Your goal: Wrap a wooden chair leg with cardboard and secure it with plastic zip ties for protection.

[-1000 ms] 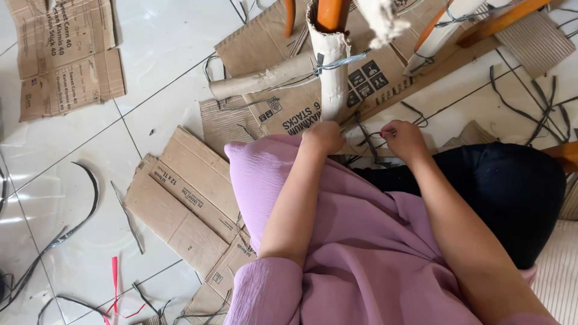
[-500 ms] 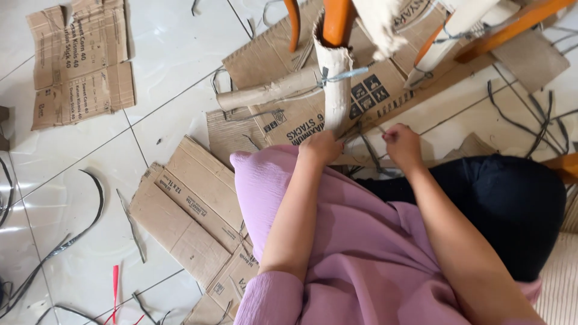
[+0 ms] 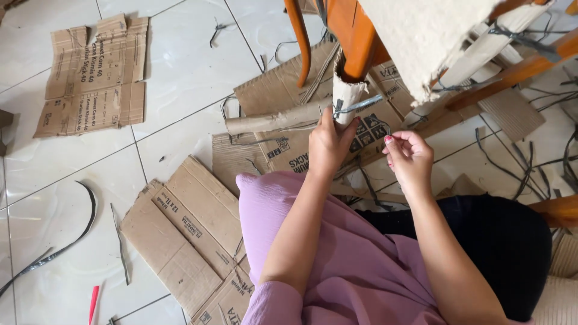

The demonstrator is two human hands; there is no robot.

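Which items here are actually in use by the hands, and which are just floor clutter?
In use:
- left hand gripping the cardboard wrap on the orange leg
- right hand beside it, fingers curled
- grey strap round the wrap

Lying about:
- flat box at far left
- flat cardboard by the knee
- strap offcut on the tiles
- red stick

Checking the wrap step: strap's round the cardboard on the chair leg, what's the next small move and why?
Probably pull the grey strap taut with the right hand. The left hand presses the cardboard wrap against the orange chair leg, and the strap's free end points toward the right fingers, which are pinched close to it; whether they grip it I cannot tell.
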